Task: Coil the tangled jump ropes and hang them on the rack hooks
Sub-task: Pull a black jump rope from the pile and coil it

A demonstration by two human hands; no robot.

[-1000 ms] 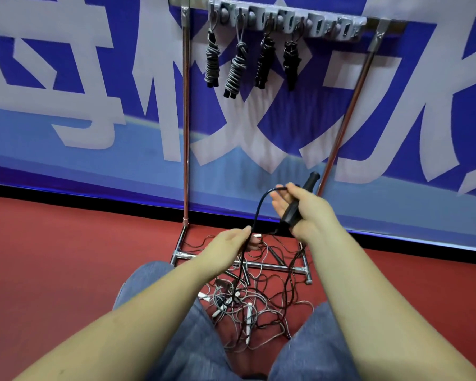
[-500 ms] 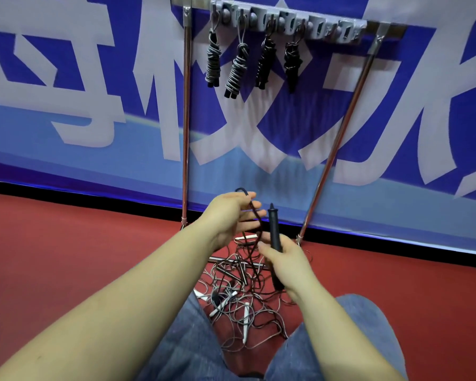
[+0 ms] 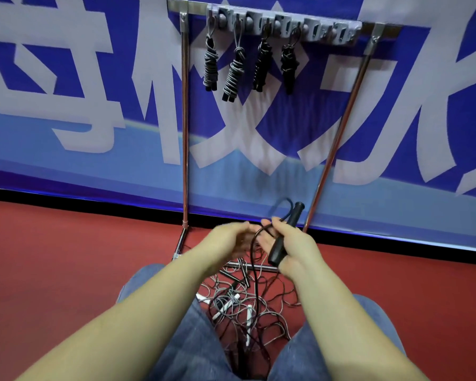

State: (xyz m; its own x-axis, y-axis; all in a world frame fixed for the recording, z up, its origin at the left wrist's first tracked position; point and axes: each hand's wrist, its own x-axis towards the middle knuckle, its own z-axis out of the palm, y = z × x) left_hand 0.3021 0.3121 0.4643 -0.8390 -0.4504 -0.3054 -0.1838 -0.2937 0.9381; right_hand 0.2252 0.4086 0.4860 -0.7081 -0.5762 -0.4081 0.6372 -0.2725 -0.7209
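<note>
- The right hand grips a black handle, which sticks up and tilts away past the fingers.
- A black cord loops off the handle between both hands and drops to the pile of ropes on the red floor, between the knees.
- The left hand is blurred, fingers loosely bent just beside the cord; whether it pinches the cord cannot be told.
- Four coiled ropes hang from hooks on the rack, in front of a blue banner.
</note>
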